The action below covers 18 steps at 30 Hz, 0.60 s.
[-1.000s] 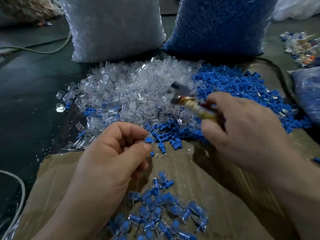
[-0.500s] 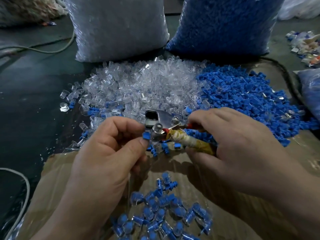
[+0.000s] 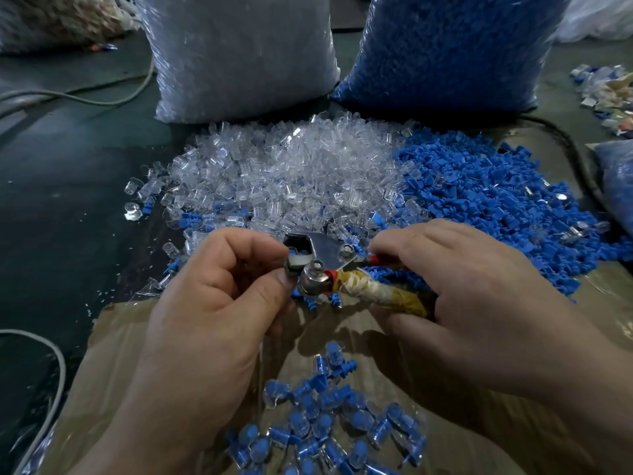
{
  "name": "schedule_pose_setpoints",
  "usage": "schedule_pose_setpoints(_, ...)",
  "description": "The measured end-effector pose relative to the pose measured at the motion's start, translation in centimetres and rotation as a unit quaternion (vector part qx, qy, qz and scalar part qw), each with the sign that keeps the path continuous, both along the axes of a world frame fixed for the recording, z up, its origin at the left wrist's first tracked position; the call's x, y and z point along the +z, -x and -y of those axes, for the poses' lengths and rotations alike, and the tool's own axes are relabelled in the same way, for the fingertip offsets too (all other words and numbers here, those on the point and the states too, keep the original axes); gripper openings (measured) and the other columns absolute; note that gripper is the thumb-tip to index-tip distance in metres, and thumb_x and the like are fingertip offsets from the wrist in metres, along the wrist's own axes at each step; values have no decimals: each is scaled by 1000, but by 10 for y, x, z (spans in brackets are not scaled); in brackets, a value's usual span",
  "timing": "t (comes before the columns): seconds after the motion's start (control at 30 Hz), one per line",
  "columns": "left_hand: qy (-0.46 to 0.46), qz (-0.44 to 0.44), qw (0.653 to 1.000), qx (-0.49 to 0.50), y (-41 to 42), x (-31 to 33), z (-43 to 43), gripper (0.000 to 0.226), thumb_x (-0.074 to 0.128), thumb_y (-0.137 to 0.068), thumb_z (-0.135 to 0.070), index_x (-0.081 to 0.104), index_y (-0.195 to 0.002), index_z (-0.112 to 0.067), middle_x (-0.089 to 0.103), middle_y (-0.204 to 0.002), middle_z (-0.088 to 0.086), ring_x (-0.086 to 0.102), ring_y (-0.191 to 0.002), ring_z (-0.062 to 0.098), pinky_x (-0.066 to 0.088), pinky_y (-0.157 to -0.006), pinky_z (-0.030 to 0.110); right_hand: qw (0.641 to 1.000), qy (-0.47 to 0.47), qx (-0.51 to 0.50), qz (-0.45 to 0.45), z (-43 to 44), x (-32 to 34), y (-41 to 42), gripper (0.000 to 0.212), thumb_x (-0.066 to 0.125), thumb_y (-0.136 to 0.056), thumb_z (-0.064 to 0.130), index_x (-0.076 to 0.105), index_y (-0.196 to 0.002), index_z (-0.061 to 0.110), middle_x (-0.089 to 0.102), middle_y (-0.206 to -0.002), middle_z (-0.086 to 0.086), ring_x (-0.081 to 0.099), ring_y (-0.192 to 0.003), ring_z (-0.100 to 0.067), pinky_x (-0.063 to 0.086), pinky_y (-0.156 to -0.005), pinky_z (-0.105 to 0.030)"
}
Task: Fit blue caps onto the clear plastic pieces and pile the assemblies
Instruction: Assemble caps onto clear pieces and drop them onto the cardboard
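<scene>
A heap of clear plastic pieces (image 3: 291, 176) lies in the middle, with a heap of blue caps (image 3: 486, 200) to its right. My right hand (image 3: 462, 286) grips a metal press tool (image 3: 325, 265) by its tape-wrapped handles. My left hand (image 3: 212, 303) pinches a small piece between thumb and forefinger at the tool's jaw; the piece is mostly hidden by the jaw and my fingers. A pile of finished blue-capped assemblies (image 3: 325, 423) lies on the brown cardboard (image 3: 113, 365) in front of me.
Two big sacks stand at the back, one of clear pieces (image 3: 239, 53) and one of blue caps (image 3: 445, 46). A grey cable (image 3: 58, 365) loops at the left. Another bag (image 3: 616, 180) and scraps (image 3: 606, 94) lie at the right.
My right hand has brought the tool down and leftward from above the heaps to my left hand. The piece in my left fingers now sits at the tool's jaw.
</scene>
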<state>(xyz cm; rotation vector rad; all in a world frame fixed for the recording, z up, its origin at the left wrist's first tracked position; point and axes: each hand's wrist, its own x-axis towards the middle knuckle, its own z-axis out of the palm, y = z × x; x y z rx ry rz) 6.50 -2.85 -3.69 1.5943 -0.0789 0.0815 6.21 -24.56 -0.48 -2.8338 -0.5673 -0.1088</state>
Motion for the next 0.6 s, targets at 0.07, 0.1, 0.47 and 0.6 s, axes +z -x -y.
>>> schedule_pose_setpoints(0.07,7,-3,1000,2,0,0,0,25,74,-62,-43,72,-86,-36,73,-76,1,70,-60,11,55,-52,23,1000,-2,3,-1,0,0,0,54,43,-78,61,48,-126,35,58,-104,22,52,-96,-4,37,-85,-22)
schedule_pose_setpoints(0.1,7,1,1000,1,0,-1,-1,22,75,-66,-39,71,-87,-36,73,-77,1,70,-60,11,55,-53,23,1000,-3,3,0,0,0,0,54,43,-78,61,48,-126,35,58,-104,21,53,-96,-4,38,-85,-23)
schedule_pose_setpoints(0.47,7,9,1000,-4,4,2,0,22,74,-66,-41,71,-88,-37,74,-79,2,71,-62,14,57,-54,27,999,16,5,41,-2,5,4,55,39,-74,55,64,-115,28,66,-88,14,62,-80,-12,48,-76,-31)
schedule_pose_setpoints(0.6,-8,39,999,4,5,5,1,16,77,-73,-31,71,-87,-38,72,-74,-2,68,-59,7,53,-52,17,999,5,6,40,-4,6,5,50,41,-76,55,64,-112,28,63,-84,18,59,-77,-8,41,-74,-23)
